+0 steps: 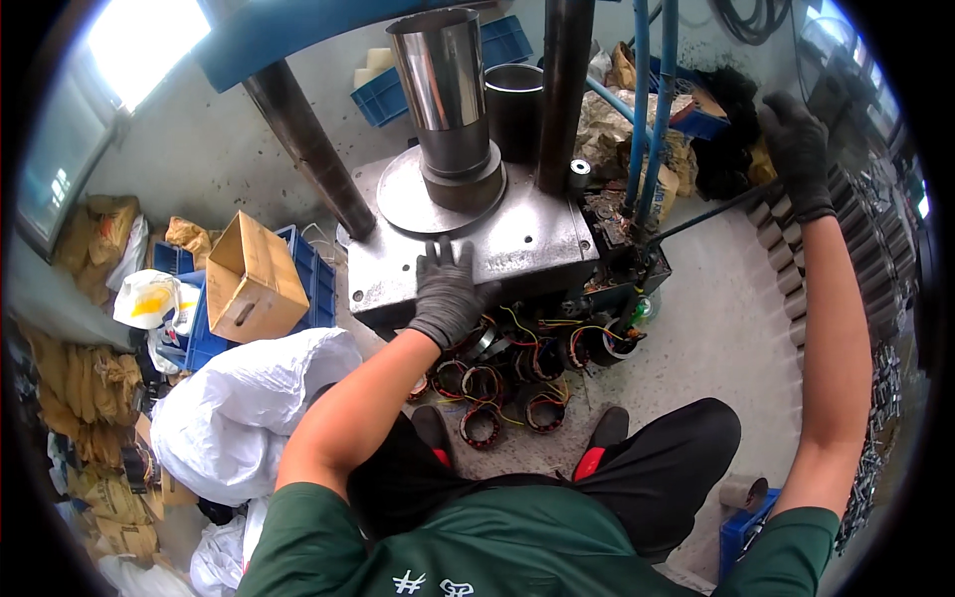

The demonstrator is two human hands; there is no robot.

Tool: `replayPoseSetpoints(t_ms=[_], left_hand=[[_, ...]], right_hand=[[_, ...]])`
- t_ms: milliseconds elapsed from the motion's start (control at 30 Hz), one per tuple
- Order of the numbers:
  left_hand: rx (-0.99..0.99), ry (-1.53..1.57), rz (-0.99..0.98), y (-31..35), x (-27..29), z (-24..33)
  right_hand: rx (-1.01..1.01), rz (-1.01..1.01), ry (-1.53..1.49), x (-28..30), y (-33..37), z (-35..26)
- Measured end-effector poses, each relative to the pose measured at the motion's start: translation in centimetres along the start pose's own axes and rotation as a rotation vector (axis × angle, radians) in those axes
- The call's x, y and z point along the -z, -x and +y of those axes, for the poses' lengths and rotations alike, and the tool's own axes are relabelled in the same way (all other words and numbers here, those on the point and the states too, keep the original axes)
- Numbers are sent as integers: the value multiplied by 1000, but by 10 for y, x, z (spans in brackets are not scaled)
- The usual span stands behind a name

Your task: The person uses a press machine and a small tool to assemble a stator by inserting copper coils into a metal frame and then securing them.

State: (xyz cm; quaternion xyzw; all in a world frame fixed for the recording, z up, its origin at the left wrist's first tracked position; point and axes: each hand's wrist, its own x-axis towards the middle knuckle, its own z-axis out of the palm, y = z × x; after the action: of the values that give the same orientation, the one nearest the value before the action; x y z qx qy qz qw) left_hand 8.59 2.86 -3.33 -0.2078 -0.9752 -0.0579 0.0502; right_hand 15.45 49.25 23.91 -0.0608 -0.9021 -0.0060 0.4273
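Note:
My left hand [448,292], in a dark grey glove, lies flat with fingers spread on the front edge of a steel press table [527,244]. On that table stands a shiny metal cylinder [443,85] on a round base. My right hand [798,149], also gloved, reaches far out to the right among stacked metal cylinders [786,269]; its fingers curl, and whether they grip anything is hidden. Below the table, on the floor between my feet, lie several wound stator coils [517,383] with coloured wires.
Two dark press columns [303,139] rise from the table. A cardboard box [254,279] sits on blue crates at left, beside a big white sack [244,408]. Blue hoses [647,109] hang at right. Sacks and bags crowd the left wall.

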Motion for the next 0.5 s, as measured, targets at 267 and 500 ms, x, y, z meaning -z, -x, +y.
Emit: replayPoseSetpoints(t_ms=[267,500], left_hand=[[-705,189,-33,-18,1,21],[-453,62,37,-34,-13,15]], right_hand=[[4,51,-5,-3,1,-3],[-23,-48,40,-1,0,-9]])
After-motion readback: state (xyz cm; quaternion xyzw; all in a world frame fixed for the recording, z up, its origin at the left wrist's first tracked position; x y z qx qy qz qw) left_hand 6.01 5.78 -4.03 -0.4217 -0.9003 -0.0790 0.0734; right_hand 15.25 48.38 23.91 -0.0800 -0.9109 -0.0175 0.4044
